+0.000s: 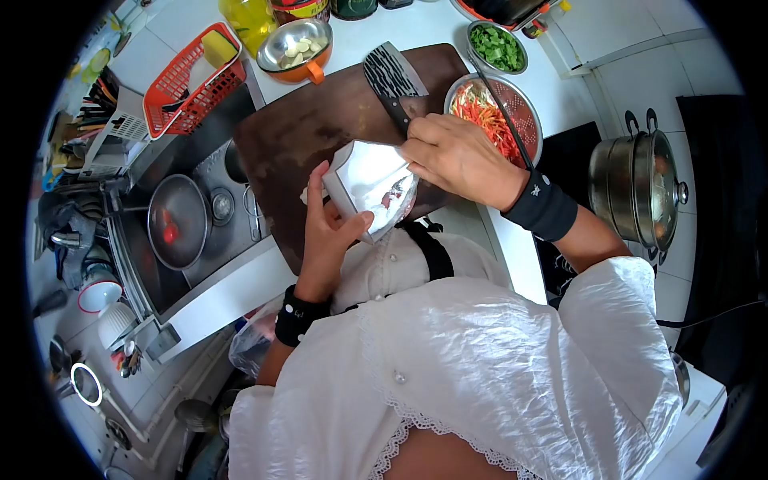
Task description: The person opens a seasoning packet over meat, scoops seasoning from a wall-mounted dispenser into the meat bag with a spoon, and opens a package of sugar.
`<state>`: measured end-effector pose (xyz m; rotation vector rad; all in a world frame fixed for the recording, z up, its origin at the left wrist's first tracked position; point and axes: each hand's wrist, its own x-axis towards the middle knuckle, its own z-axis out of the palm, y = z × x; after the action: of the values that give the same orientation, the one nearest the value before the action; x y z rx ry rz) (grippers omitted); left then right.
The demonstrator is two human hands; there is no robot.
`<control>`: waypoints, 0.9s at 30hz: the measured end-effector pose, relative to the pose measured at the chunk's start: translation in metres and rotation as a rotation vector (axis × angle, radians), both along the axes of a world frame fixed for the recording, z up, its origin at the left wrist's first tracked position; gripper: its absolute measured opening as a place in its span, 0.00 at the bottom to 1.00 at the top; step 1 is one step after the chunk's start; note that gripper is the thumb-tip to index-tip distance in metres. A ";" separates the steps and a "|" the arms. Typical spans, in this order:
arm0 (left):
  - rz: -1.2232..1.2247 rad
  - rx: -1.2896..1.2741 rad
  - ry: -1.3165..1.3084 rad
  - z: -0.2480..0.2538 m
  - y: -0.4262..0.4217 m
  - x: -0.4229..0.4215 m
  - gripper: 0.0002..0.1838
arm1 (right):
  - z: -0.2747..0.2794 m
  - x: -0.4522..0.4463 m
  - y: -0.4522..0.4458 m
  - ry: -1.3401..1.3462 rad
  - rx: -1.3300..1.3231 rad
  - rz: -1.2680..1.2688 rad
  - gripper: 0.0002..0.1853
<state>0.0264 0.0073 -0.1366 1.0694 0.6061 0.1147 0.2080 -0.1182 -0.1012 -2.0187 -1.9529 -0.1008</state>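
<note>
The left hand [324,250] holds a white, angular container [372,178] from about eight o'clock, thumb along its near edge and fingers spread against its side. Its inside is smooth and glossy, with something pinkish towards the near right. The right hand's [464,160] fingers bunch narrowly at the rim, near two o'clock — whether they pinch it, I cannot tell. Beneath lies a dark brown, stained cutting board [292,152]. From the container, a broad knife [394,76] with a mottled blade points to twelve o'clock. At two sits a perforated metal colander [528,120] of red-orange shreds; farther off — a round orange bowl [294,75] of pale cloves at eleven, chopped greens [498,46] at one.
</note>
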 end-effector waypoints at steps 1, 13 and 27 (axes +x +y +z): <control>-0.012 0.001 0.014 0.001 0.000 0.000 0.46 | 0.000 0.000 0.000 -0.002 -0.011 0.008 0.09; -0.057 -0.181 -0.112 -0.015 0.013 -0.014 0.43 | 0.049 0.001 -0.005 0.596 -0.136 -0.023 0.05; -0.064 -0.117 -0.070 0.003 0.012 -0.015 0.47 | 0.055 -0.017 -0.005 0.534 -0.154 0.173 0.06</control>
<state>0.0111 0.0197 -0.1332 0.9671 0.5092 0.0596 0.1905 -0.1231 -0.0461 -1.7152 -1.8059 0.5839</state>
